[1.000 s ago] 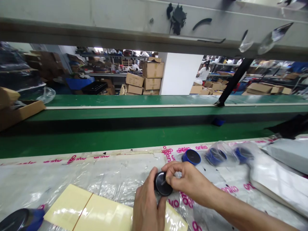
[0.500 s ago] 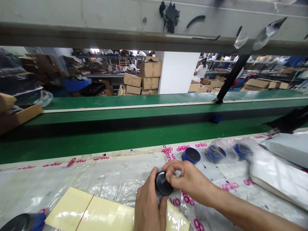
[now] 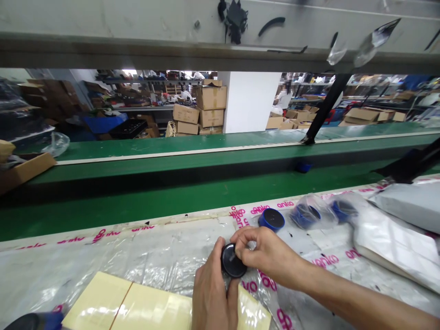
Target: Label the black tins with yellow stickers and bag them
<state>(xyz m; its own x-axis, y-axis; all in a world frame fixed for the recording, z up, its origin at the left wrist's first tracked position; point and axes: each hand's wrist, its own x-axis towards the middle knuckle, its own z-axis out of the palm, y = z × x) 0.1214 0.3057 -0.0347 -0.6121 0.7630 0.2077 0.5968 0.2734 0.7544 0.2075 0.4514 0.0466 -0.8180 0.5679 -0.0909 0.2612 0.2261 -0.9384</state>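
While both hands are closed on it, the round black disc (image 3: 234,261) is the active item, held just in front of the person with its glossy face tilted up. Can't tell if it touches the sheet below. A thin dark mark shows on the face, too small to identify.

Left hand (image 3: 213,293) is curled, gripping the disc's lower edge from the near side. Right hand (image 3: 266,251) is in a narrow pinch, fingertips (image 3: 239,237) on the upper rim.

Status, as far as the view shows:
- Out of bags: one blue-rimmed puck (image 3: 271,219), sitting bare on the surface, just past the hands.
- Still bagged: two blue-and-dark items (image 3: 304,216) in clear plastic bags (image 3: 318,206), lined up to its right.
- Unclear: a dark item with blue trim (image 3: 37,321) at the bottom left edge, cut off by the frame.

Cream card sheets (image 3: 127,302) lie under and left of the left hand, with a white plastic mailer (image 3: 395,238) at far right. Surface is covered by a clear plastic sheet (image 3: 103,261) with pink "anko" print. Green conveyor (image 3: 206,149) runs behind, with stacked cardboard boxes (image 3: 202,107) beyond it.
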